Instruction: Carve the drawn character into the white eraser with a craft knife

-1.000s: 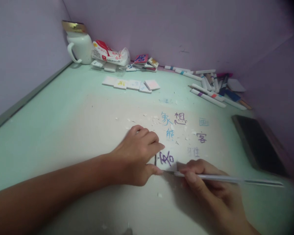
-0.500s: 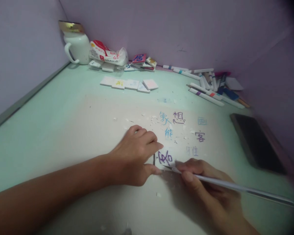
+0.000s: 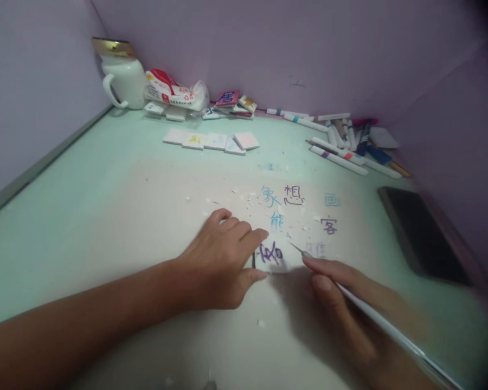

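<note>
A small white block [image 3: 275, 264] with a purple character on its face lies flat on the table. My left hand [image 3: 223, 260] is closed on its left side, the index finger at the upper edge and the thumb at the lower one. In my right hand [image 3: 345, 303] is a slim carving knife [image 3: 374, 319], gripped like a pen. Its pointed blade is just off the block's upper right corner; whether it touches anything I cannot tell. Pale crumbs and shavings [image 3: 252, 200] lie beyond the block.
Blue and purple characters [image 3: 293, 196] mark the tabletop. Several white blocks [image 3: 215, 142] lie farther back, before a tissue pack [image 3: 177, 92] and a lidded white mug [image 3: 126, 81]. Markers [image 3: 337, 160] are heaped at back right, with a dark phone [image 3: 423, 233] nearer. Purple walls enclose the table.
The knife tip has moved from the block's lower edge up to its upper right, and the handle now slants more steeply. My left hand keeps its hold. The view has shifted slightly.
</note>
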A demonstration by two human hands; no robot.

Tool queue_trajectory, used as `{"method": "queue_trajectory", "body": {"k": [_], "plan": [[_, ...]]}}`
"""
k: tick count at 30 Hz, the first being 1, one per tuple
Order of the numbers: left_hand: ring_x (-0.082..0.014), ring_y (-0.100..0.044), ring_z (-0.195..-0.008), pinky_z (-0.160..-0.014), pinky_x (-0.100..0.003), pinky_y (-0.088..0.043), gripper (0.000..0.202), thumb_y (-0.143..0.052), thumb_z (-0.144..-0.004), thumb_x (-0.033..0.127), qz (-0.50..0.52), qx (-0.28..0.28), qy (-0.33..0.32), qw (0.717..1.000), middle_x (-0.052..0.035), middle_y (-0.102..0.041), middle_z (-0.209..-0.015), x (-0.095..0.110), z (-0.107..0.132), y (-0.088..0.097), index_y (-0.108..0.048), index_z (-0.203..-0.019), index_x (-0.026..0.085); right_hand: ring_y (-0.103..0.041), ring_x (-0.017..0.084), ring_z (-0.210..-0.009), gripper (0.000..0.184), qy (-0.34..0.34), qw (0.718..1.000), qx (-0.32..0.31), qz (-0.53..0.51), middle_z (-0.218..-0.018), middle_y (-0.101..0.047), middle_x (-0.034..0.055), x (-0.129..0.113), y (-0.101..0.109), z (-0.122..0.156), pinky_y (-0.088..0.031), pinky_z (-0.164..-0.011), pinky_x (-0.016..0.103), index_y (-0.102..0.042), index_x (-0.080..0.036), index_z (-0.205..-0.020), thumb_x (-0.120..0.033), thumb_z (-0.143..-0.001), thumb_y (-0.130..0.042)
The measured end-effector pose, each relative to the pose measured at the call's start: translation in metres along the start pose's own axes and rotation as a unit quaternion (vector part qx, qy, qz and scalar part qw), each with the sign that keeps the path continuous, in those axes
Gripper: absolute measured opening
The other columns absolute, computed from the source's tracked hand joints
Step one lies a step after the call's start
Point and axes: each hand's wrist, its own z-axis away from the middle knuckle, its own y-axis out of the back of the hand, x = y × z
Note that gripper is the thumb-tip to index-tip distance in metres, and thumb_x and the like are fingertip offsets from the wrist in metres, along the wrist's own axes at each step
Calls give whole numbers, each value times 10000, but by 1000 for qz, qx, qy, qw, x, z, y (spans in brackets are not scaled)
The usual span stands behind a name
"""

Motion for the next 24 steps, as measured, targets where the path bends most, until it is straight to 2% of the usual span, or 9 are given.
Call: {"method": "queue_trajectory", "body": {"k": [2, 4, 8, 12, 15, 17, 19, 22, 24], "plan": [[-234, -520, -777, -916, -488, -348, 356, -544, -845, 303, -11, -8, -5, 1000, -85, -592, -804, 0, 0, 0, -573, -1118, 77, -686, 210, -635, 157, 1, 1000, 3, 14, -769, -731, 41, 2, 2, 0, -550, -568, 299, -726, -296, -947, -306, -860, -596], [-230, -516, -772, -905, -480, -357, 385, -573, -838, 343, 1, -17, -9, 1000, -79, -592, -805, 0, 0, 2, -575, -1121, 81, -703, 213, -714, 189, 8, 1000, -6, -15, -829, -741, 36, 6, 5, -2, -566, -637, 301, -709, -310, -1013, -299, -874, -582], [-255, -522, -873, -891, -479, -371, 485, -636, -780, 347, 27, -9, 13, 1000, -124, -601, -970, -1, 0, 4, -538, -1178, 89, -709, 191, -886, 306, -5, 991, -81, -109, -985, -749, -12, 14, 18, -8, -569, -800, 305, -635, -391, -1171, -285, -894, -562], [-261, -510, -910, -906, -494, -363, 426, -654, -749, 299, 18, -15, 31, 999, -125, -586, -1003, 0, -1, 6, -563, -1121, 113, -717, 228, -903, 219, -80, 960, -116, -241, -961, -761, 17, 15, 29, -16, -587, -785, 330, -696, -358, -1054, -404, -885, -563], [-244, -508, -818, -872, -494, -374, 340, -661, -747, 361, -6, -1, 36, 999, -110, -594, -904, 1, -1, 6, -602, -970, 112, -711, 216, -750, 180, -147, 939, -110, -291, -831, -750, 43, 11, 28, -21, -591, -687, 312, -695, -281, -880, -442, -806, -663], [-225, -489, -726, -835, -493, -383, 362, -647, -751, 471, -26, 15, 30, 999, -87, -578, -775, 3, -1, 5, -603, -825, 120, -657, 153, -614, 165, -187, 935, -110, -281, -762, -722, 26, 9, 25, -23, -557, -576, 244, -631, -243, -780, -386, -778, -711], [-195, -450, -634, -785, -477, -394, 418, -596, -772, 553, -30, 23, 10, 999, -52, -530, -647, 4, 1, 5, -568, -685, 145, -607, 118, -543, 156, -188, 941, -137, -247, -734, -703, 12, 9, 24, -24, -504, -491, 202, -583, -232, -830, -366, -822, -663], [-165, -405, -563, -711, -431, -401, 417, -554, -813, 514, -13, 45, -6, 999, -19, -472, -559, 6, 2, 6, -494, -576, 176, -606, 135, -530, 157, -130, 961, -218, -110, -701, -692, 3, 9, 30, -24, -478, -458, 218, -569, -239, -993, -359, -901, -528], [-190, -469, -630, -727, -427, -408, 319, -586, -808, 443, 0, 67, -6, 998, -48, -550, -650, 6, 1, 7, -546, -661, 163, -632, 151, -538, 162, -66, 963, -260, -2, -683, -697, -9, 8, 37, -24, -484, -456, 232, -598, -255, -1001, -328, -906, -489]]}}
